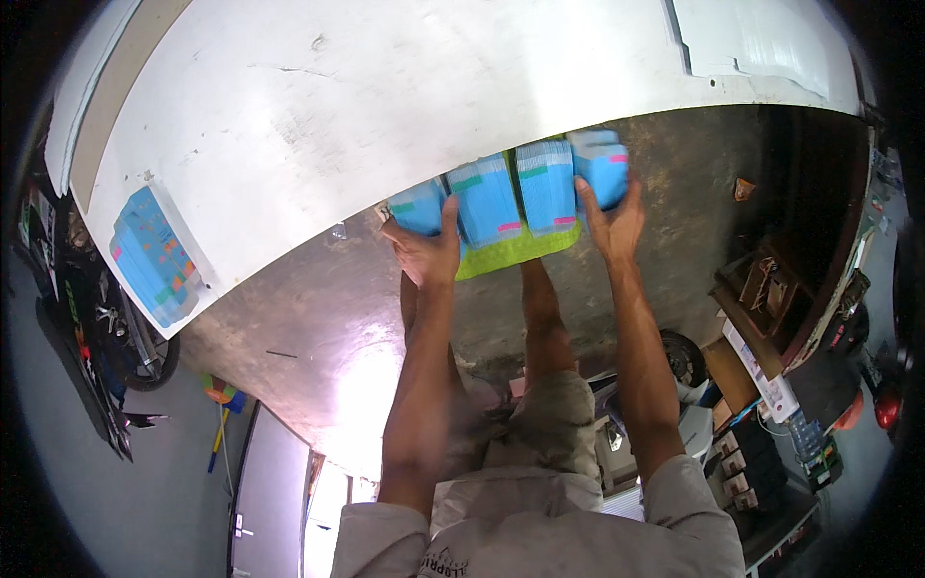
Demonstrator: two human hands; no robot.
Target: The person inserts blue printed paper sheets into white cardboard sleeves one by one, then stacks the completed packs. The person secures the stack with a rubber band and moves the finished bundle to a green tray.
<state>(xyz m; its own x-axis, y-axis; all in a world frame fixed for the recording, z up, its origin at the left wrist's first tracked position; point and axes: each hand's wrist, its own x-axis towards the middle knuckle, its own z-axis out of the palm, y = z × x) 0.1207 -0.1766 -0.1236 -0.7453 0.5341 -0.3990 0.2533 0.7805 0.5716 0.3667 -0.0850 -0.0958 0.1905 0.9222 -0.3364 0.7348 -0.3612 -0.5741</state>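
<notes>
Several stacks of thin, light-blue cards or packets (487,200) stand in a row at the near edge of the white table, carrying small pink and green marks. Beneath them shows a bright green tray or sheet (501,257); which one I cannot tell. My left hand (429,249) is closed around the left end of the row, its thumb along the leftmost stack (416,207). At the right end, my right hand (615,220) grips the outermost blue stack (599,166), which is slightly blurred. Undersides of both hands' grips are hidden.
The white table (385,87) curves across the top. On its left corner lies a blue sheet or pack with orange marks (154,255). A bicycle or motorbike wheel (145,352) is at the left. Wooden boxes (766,289) and shelves with goods stand right.
</notes>
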